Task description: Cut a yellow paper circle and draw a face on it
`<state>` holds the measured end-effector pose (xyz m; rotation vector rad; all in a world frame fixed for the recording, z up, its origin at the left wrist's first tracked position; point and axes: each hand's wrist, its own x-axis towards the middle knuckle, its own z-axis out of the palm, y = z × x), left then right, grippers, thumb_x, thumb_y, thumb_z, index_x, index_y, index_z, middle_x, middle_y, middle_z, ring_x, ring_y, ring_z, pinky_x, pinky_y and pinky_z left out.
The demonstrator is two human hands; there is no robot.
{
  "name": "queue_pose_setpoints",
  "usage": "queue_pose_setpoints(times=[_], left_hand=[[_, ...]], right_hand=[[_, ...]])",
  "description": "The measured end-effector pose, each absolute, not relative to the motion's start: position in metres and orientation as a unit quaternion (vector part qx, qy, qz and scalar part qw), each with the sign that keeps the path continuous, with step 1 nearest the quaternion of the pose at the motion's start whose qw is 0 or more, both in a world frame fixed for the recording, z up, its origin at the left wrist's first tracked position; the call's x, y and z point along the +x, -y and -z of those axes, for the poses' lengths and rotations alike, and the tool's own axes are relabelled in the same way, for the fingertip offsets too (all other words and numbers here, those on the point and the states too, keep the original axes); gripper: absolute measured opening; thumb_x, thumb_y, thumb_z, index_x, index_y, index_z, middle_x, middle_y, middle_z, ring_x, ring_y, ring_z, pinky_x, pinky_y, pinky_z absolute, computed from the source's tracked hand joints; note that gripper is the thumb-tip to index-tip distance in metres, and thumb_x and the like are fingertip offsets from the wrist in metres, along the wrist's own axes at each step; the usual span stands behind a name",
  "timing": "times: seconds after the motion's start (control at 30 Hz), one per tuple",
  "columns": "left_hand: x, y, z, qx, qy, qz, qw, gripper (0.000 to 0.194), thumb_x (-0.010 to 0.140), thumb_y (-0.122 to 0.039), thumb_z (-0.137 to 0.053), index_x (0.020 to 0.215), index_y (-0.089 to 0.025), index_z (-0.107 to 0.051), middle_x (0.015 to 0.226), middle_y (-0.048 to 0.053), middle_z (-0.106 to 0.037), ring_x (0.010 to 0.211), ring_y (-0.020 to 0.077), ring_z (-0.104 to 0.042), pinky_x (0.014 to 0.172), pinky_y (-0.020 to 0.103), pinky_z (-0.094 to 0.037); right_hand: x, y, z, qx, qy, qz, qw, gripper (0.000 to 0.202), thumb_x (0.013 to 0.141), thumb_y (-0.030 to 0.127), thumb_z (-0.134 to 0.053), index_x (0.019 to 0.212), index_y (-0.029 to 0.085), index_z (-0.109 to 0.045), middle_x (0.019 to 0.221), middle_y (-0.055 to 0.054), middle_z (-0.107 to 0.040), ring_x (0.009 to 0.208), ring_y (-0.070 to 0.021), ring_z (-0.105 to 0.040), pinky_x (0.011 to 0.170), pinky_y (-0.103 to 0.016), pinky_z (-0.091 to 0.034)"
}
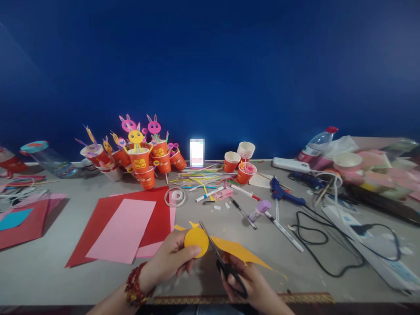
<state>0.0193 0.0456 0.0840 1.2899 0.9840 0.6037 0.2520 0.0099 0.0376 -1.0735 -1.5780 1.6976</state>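
A round yellow paper disc is pinched between the thumb and fingers of my left hand, which wears red beaded bracelets at the wrist. My right hand has its fingers in the black handles of a pair of scissors, whose blades point up and to the left, just right of the disc. A long yellow paper offcut lies along the right side of the scissors, above my right hand. Small yellow scraps lie on the table behind the disc.
Red paper and pink paper lie at left. Behind stand decorated red cups with paper rabbits. A tape roll, markers and a purple glue stick are mid-table. At right are a blue glue gun, cables and a power strip.
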Motion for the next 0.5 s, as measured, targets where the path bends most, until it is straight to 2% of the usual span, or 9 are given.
queue_pose_setpoints(times=[0.1, 0.3, 0.5], left_hand=[[0.0189, -0.0454, -0.0843, 0.568, -0.432, -0.268, 0.647, 0.035, 0.083, -0.050, -0.060, 0.075, -0.017, -0.055, 0.046, -0.005, -0.051, 0.033, 0.0047, -0.032, 0.035, 0.017, -0.023], [0.0185, -0.0455, -0.0829, 0.566, -0.437, -0.269, 0.645, 0.031, 0.083, -0.046, -0.060, 0.076, -0.017, -0.055, 0.046, -0.005, -0.052, 0.034, 0.0049, -0.033, 0.036, 0.016, -0.024], [0.0167, -0.0468, -0.0823, 0.572, -0.434, -0.265, 0.644, 0.030, 0.083, -0.045, -0.060, 0.074, -0.017, -0.055, 0.045, -0.005, -0.050, 0.034, 0.0047, -0.031, 0.036, 0.016, -0.024]], right_hand=[[0.2520, -0.0098, -0.0375, -0.407, 0.588, -0.636, 0.290, 0.059, 0.075, 0.077, -0.056, 0.063, 0.019, -0.057, 0.056, -0.001, -0.051, 0.056, -0.0140, -0.048, 0.048, -0.022, -0.033], [0.2520, -0.0089, -0.0336, -0.409, 0.569, -0.659, 0.274, 0.056, 0.075, 0.075, -0.057, 0.067, 0.020, -0.057, 0.050, 0.002, -0.049, 0.043, -0.0089, -0.037, 0.042, -0.021, -0.027], [0.2536, -0.0094, -0.0335, -0.411, 0.582, -0.644, 0.278, 0.059, 0.074, 0.077, -0.056, 0.064, 0.019, -0.056, 0.058, 0.000, -0.052, 0.048, -0.0102, -0.042, 0.042, -0.022, -0.028]])
